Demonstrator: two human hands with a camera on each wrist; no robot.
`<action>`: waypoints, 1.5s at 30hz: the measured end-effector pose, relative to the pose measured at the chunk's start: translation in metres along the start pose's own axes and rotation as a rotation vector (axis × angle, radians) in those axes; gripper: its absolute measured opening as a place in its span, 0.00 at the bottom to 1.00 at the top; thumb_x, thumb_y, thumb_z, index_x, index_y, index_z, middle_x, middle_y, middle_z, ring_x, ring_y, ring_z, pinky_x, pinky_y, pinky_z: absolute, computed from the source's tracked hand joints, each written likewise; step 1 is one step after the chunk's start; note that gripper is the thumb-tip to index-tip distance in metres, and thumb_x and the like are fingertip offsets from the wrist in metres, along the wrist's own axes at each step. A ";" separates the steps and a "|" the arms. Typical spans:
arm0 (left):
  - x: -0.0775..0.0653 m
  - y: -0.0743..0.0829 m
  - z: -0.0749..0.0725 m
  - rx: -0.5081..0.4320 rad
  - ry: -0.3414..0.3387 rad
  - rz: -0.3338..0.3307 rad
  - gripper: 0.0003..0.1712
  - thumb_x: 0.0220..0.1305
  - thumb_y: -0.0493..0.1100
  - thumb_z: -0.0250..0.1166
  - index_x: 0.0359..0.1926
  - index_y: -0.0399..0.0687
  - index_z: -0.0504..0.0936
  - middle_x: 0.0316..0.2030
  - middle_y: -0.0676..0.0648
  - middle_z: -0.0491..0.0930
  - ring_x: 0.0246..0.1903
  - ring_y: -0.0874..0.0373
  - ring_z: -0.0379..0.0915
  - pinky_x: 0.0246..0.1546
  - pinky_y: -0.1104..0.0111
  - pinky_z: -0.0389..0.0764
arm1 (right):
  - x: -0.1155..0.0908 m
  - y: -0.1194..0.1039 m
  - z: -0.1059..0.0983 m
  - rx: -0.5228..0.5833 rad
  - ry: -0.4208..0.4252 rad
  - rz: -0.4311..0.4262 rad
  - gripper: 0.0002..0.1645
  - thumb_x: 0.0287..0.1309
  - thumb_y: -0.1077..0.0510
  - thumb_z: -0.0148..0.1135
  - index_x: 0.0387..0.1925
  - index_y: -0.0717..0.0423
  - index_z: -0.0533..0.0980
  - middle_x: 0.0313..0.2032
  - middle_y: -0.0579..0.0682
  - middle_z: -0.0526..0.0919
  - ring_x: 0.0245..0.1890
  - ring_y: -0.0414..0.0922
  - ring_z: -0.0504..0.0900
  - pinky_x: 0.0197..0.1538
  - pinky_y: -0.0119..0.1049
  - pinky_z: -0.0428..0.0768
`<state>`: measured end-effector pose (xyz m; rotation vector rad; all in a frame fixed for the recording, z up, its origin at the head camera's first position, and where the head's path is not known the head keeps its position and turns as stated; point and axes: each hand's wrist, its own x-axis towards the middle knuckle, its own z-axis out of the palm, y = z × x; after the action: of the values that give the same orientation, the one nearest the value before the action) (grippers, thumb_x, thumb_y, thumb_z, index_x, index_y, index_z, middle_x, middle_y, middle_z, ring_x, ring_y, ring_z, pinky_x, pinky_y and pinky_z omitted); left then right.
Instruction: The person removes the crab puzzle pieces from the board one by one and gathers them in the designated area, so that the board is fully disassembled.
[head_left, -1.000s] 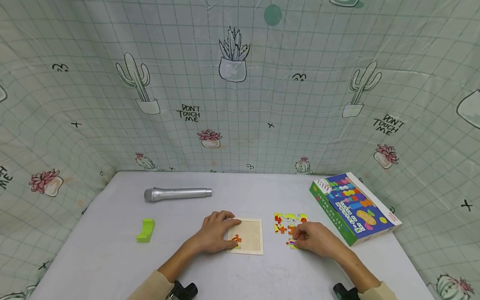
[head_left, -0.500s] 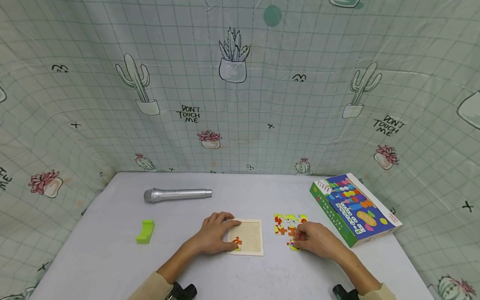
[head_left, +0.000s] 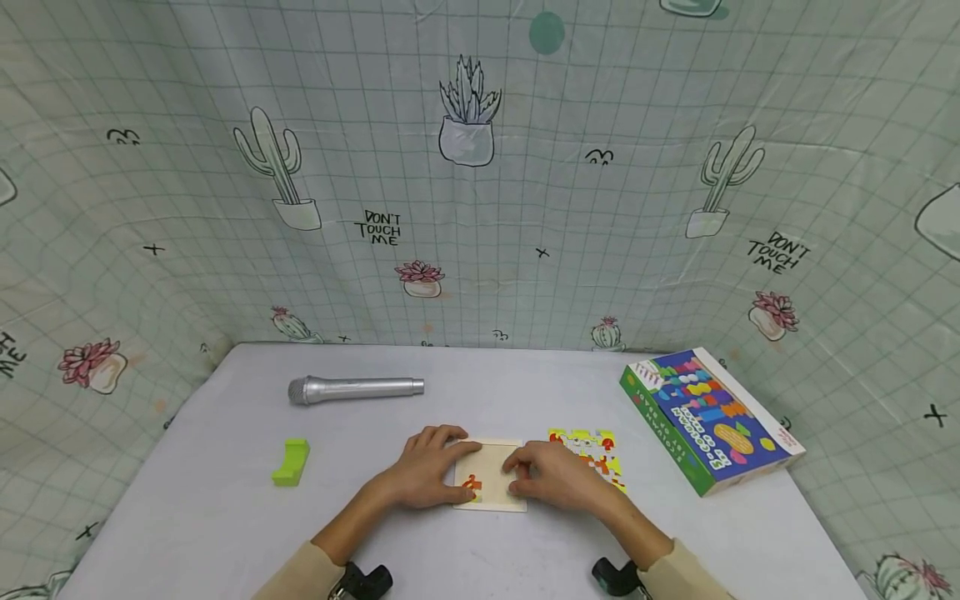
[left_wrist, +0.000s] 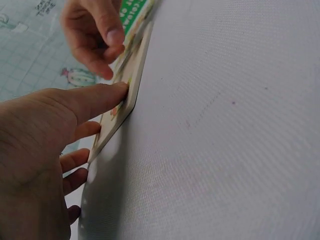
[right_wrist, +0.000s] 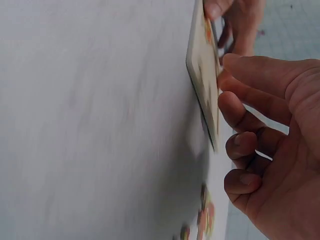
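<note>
A shallow wooden puzzle tray (head_left: 493, 467) lies flat on the table, with an orange and yellow puzzle piece (head_left: 472, 483) in its near left corner. My left hand (head_left: 427, 468) rests along the tray's left side, its fingers extended. The left thumb (left_wrist: 102, 97) lies on the tray by that corner. Over the tray's right edge is my right hand (head_left: 555, 475), thumb and forefinger together. A thin edge of a puzzle piece (left_wrist: 125, 56) shows at these fingertips; most of it is hidden. More puzzle pieces (head_left: 581, 437) lie right of the tray, partly covered by the right hand.
A silver microphone (head_left: 356, 389) lies at the back left, with a green block (head_left: 291, 462) nearer the front. At the right stands a blue and green box (head_left: 708, 417). A patterned cloth (head_left: 480, 208) hangs behind the table.
My right hand has moved left from the loose puzzle pieces to the tray's right edge. The left hand and the tray have stayed in place.
</note>
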<state>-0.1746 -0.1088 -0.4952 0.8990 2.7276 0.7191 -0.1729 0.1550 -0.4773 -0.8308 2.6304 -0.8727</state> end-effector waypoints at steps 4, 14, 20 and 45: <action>-0.001 0.000 -0.002 -0.005 -0.005 0.009 0.40 0.61 0.60 0.70 0.70 0.53 0.71 0.67 0.44 0.63 0.65 0.41 0.58 0.62 0.37 0.58 | 0.013 -0.009 0.011 0.021 -0.045 -0.035 0.14 0.59 0.55 0.71 0.48 0.52 0.85 0.25 0.35 0.76 0.26 0.31 0.72 0.34 0.29 0.72; -0.002 -0.002 -0.003 0.008 -0.032 0.037 0.44 0.57 0.61 0.71 0.70 0.53 0.70 0.68 0.43 0.62 0.65 0.43 0.56 0.62 0.38 0.57 | 0.025 -0.020 0.026 -0.014 -0.047 -0.102 0.13 0.60 0.55 0.70 0.46 0.49 0.85 0.24 0.33 0.76 0.28 0.30 0.72 0.37 0.28 0.72; -0.002 -0.001 -0.004 0.000 -0.032 0.039 0.43 0.56 0.60 0.72 0.70 0.52 0.71 0.68 0.42 0.62 0.65 0.43 0.57 0.62 0.38 0.57 | 0.030 -0.021 0.030 0.027 -0.025 -0.063 0.09 0.59 0.54 0.71 0.41 0.50 0.84 0.21 0.34 0.76 0.23 0.30 0.72 0.33 0.28 0.72; -0.001 -0.003 -0.003 0.002 -0.037 0.027 0.47 0.54 0.62 0.74 0.71 0.53 0.70 0.68 0.42 0.62 0.65 0.43 0.57 0.62 0.37 0.57 | 0.019 -0.011 -0.003 0.369 -0.010 0.129 0.05 0.59 0.56 0.70 0.34 0.53 0.82 0.27 0.44 0.84 0.30 0.42 0.80 0.33 0.30 0.73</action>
<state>-0.1762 -0.1127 -0.4937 0.9423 2.6890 0.6977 -0.1843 0.1381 -0.4693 -0.5617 2.3723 -1.2588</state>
